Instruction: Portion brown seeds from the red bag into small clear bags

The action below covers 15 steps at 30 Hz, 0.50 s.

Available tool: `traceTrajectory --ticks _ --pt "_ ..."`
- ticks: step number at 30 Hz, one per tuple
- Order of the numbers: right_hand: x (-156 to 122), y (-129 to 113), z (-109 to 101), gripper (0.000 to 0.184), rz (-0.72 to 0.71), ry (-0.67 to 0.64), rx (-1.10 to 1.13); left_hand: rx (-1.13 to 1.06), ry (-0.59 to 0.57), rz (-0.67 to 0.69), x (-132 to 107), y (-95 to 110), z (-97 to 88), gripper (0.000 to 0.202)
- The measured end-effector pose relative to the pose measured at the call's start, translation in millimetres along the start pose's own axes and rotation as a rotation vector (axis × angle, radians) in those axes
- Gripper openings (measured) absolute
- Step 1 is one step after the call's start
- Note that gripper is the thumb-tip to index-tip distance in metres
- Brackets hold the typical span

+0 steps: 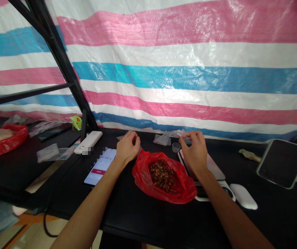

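A red plastic bag [179,188] lies open on the black table [143,214], showing a heap of small brown pieces [162,175]. My left hand [126,148] rests just behind the bag's left side, fingers curled onto a small clear bag that is mostly hidden. My right hand [194,152] hovers over a flat kitchen scale [213,169], fingertips pinched at the edge of a clear plastic bag [187,139]. More small clear bags [164,138] lie at the table's back edge. A tiny clear cup [175,147] stands between my hands.
A phone [100,167] with a lit timer screen lies left of the red bag. A white power bank [88,141] sits behind it. At right are a white mouse-like object [243,196] and a dark tilted screen [282,163]. Another red bag [7,140] sits far left.
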State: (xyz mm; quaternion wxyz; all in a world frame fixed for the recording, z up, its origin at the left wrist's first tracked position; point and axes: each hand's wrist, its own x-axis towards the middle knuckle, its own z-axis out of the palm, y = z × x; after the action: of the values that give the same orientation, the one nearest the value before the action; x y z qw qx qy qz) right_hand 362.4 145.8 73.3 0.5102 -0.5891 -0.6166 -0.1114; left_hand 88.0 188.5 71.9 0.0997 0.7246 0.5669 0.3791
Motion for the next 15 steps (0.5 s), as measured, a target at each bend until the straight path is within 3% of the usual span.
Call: traceTrajectory --ticks 3,7,15 --pt "-0.3 6.8 1.2 0.009 0.014 -0.055 -0.049 0.303 -0.173 -0.01 0.3 -7.0 -0.3 0.021" --pt "-1.6 14.7 5.8 0.01 -0.011 -0.174 -0.102 0.286 -0.385 0.145 -1.2 -18.5 7.5 0.027" --pt "-5.3 15.5 10.1 0.024 -0.085 -0.317 -0.136 0.09 -0.394 0.311 3.5 -32.1 17.1 0.03"
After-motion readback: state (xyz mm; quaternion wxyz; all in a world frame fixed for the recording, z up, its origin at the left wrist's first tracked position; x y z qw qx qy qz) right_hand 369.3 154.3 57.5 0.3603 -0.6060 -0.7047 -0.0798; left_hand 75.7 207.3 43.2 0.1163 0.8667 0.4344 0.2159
